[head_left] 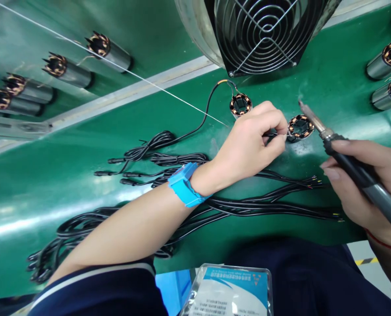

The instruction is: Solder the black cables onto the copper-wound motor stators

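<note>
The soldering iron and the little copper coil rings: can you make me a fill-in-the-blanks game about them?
1. The right hand holds a grey-handled soldering iron with its ____ tip beside the round copper-wound coil ring.
2. The left hand wears a ____ wrist strap.
3. Black cables lie on the ____ table.

Missing words: metal; blue; green
</note>
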